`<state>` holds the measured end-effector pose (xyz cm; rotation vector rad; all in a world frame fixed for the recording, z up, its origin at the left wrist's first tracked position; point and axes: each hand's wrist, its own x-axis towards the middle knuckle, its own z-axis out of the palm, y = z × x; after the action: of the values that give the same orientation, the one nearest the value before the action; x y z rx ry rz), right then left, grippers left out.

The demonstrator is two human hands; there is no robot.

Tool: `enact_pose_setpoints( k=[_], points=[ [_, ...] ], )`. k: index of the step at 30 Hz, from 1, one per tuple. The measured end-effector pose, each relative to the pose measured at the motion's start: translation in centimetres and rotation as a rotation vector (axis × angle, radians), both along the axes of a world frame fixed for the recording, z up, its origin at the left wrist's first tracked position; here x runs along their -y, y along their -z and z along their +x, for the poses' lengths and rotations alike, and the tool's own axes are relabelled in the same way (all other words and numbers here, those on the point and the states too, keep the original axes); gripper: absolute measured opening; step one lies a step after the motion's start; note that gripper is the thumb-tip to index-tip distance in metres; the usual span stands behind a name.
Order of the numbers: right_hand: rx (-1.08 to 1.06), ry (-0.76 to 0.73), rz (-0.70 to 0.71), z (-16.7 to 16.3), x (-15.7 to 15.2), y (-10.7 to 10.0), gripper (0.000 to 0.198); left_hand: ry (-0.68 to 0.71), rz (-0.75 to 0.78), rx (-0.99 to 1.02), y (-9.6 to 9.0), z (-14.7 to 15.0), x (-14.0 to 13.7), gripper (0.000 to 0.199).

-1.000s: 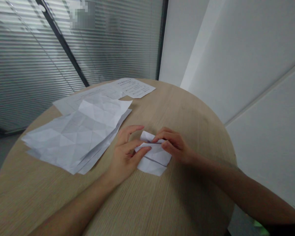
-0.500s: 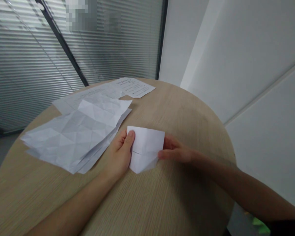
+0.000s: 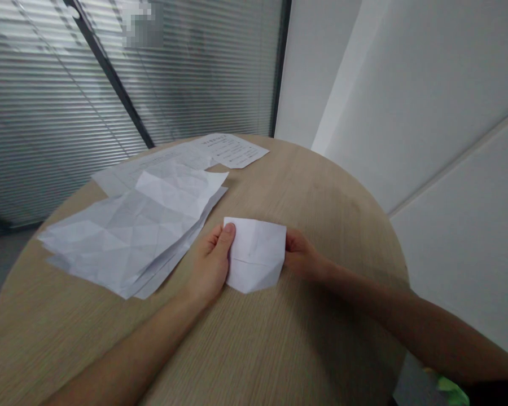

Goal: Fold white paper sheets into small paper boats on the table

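Note:
A small folded sheet of white paper [image 3: 257, 248] is held above the table, with a horizontal crease line across it and its lower corners folded in to a blunt point. My left hand [image 3: 214, 262] grips its left edge, thumb lying on the front and fingers behind. At the right edge, my right hand [image 3: 303, 256] has its fingers curled behind the paper, and their tips are hidden. Left of my hands lies a stack of creased white sheets [image 3: 152, 231].
The round wooden table [image 3: 237, 349] carries printed sheets [image 3: 239, 151] near its far edge, partly under the creased stack. Glass with blinds [image 3: 211, 84] stands beyond, and a white wall [image 3: 449, 113] is on the right. Something green [image 3: 452, 392] shows below at lower right.
My right thumb has gone from the front of the folded paper to behind its right edge. The paper's lower part now looks flatter and wider, its bottom point shifted slightly right.

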<state>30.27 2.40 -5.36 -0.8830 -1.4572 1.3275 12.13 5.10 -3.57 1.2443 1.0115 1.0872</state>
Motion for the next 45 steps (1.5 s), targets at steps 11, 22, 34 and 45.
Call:
enact_pose_setpoints(
  k=[11,22,34,45],
  points=[
    [-0.048,-0.094,-0.147,0.0,-0.1,0.4,0.033,-0.243,0.273,-0.459,0.0,-0.1,-0.4,0.023],
    [0.075,0.257,-0.099,0.7,-0.9,0.4,0.017,0.136,1.186,-0.927,-0.2,-0.7,0.6,0.053],
    [0.846,0.403,0.185,2.2,0.1,-2.3,0.039,-0.147,1.009,-0.853,-0.2,-1.7,-0.3,0.037],
    [1.175,0.058,0.562,4.3,-0.4,-1.5,0.025,0.242,1.070,-1.242,-0.2,-2.9,-2.0,0.023]
  ],
)
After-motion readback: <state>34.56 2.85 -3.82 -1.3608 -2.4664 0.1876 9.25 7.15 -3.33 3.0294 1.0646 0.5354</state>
